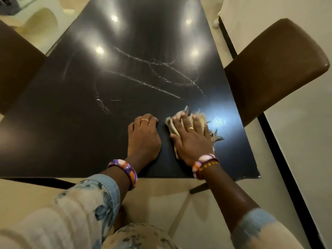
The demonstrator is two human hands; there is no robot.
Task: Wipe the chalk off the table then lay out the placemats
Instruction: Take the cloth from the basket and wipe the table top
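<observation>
Left hand (143, 136) rested on table (53, 133) near front edge, fingers loosely curled, holding nothing. Right hand (191, 139) beside it pressed cloth (172, 124) flat, fingers straight. Chalk lines (152, 78) lay farther in, mid-table. Best: firm overlapping strokes. Placemats unseen.

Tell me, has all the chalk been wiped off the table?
No, chalk lines still cross the table beyond the cloth under the right hand.
</observation>
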